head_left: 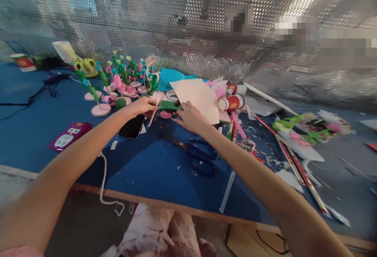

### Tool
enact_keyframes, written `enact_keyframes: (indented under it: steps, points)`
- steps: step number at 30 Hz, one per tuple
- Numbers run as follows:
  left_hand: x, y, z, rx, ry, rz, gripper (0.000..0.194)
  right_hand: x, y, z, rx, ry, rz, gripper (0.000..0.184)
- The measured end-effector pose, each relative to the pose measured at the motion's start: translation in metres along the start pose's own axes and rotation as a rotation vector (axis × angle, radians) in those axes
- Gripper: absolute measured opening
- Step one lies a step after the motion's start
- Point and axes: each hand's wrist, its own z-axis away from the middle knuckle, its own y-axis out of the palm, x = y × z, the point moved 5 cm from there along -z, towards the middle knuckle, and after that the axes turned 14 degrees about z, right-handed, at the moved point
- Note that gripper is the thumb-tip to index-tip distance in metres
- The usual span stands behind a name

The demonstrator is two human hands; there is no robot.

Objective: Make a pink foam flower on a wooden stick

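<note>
My left hand (144,106) is closed around a thin pale stick (153,116) that slants down from its fingers. Just right of those fingertips is a piece of green paper (170,105). My right hand (191,116) reaches over the paper pile, fingers bent and thumb apart, at the right end of the green paper; its fingertips are partly hidden. Behind it a large cream paper sheet (196,94) lies over blue paper (173,78). A small pink disc (165,114) shows between my hands. Below them lie dark-blue-handled scissors (202,155).
Several paper flowers on round pink bases (101,109) stand at the left. A phone (132,126), a purple power strip (70,136) and a white cable (103,178) are nearer me. Rightward lie paper cups (232,102), red-edged strips (294,162) and scraps. Perforated metal (194,25) closes the back.
</note>
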Motion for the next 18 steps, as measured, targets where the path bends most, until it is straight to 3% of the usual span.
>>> enact_keyframes:
  steps: [4, 9, 13, 18]
  points:
    - [-0.001, -0.002, 0.001, -0.014, -0.01, 0.015, 0.014, 0.002, 0.022, -0.02, 0.06, 0.066, 0.135, 0.045]
    - [0.0, -0.001, 0.0, -0.014, -0.001, 0.044, 0.016, 0.002, 0.037, -0.039, 0.056, 0.045, 0.109, 0.032]
    - [-0.002, 0.004, 0.001, 0.039, 0.077, 0.126, 0.016, -0.001, 0.028, -0.032, 0.022, 0.021, 0.076, 0.029]
    - [-0.006, 0.024, 0.013, 0.213, 0.151, 0.22, 0.014, -0.012, 0.004, 0.006, -0.056, 0.071, 0.03, 0.028]
